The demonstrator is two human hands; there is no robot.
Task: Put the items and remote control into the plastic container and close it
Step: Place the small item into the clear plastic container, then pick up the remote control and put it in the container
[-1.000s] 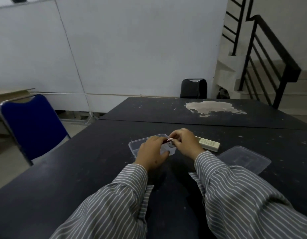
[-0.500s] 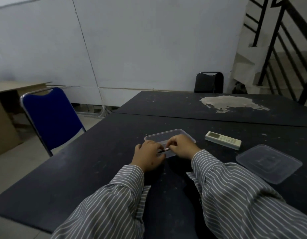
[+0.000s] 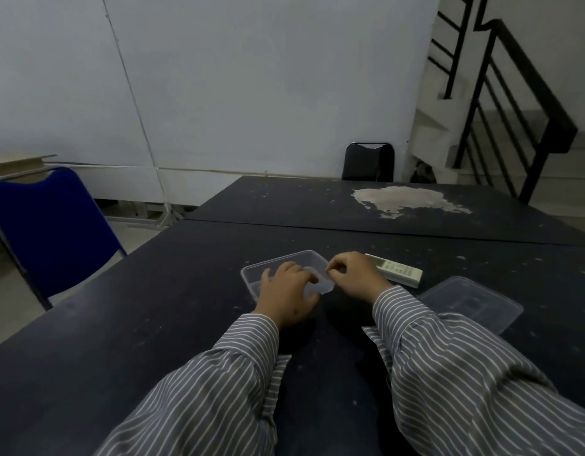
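Here the clear plastic container point(image 3: 286, 266) is seen lidless on the dark bench point(image 3: 152, 324), with both hands over its near side. The left hand point(image 3: 289, 292) is laid across the near rim, fingers loosely spread, while the right hand point(image 3: 352, 274) is curled at the right corner — whether anything is pinched cannot be told. The remote control point(image 3: 398, 269) lies just beyond the right hand, and the lid point(image 3: 472, 302) further right — apart from the container.

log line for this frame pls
left hand over container | right hand at its rim | remote, lid on table | grips unclear
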